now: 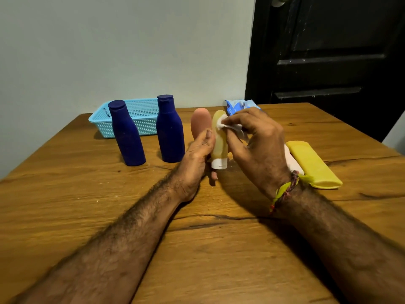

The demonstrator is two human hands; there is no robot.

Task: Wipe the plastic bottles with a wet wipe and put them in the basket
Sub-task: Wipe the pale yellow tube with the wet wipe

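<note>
My left hand grips a pale yellow tube bottle with a white cap pointing down, held upright above the table. My right hand pinches a white wet wipe against the tube's upper end. Just behind the tube stands a pink tube bottle, partly hidden. Two dark blue bottles stand to the left. A light blue mesh basket sits behind them against the wall; nothing shows inside it. A yellow bottle lies flat on the right, with a white one beside it, mostly hidden by my wrist.
A blue wet-wipe packet lies at the back of the wooden table, behind my right hand. A pale wall runs along the table's far edge, and a black door stands at the back right.
</note>
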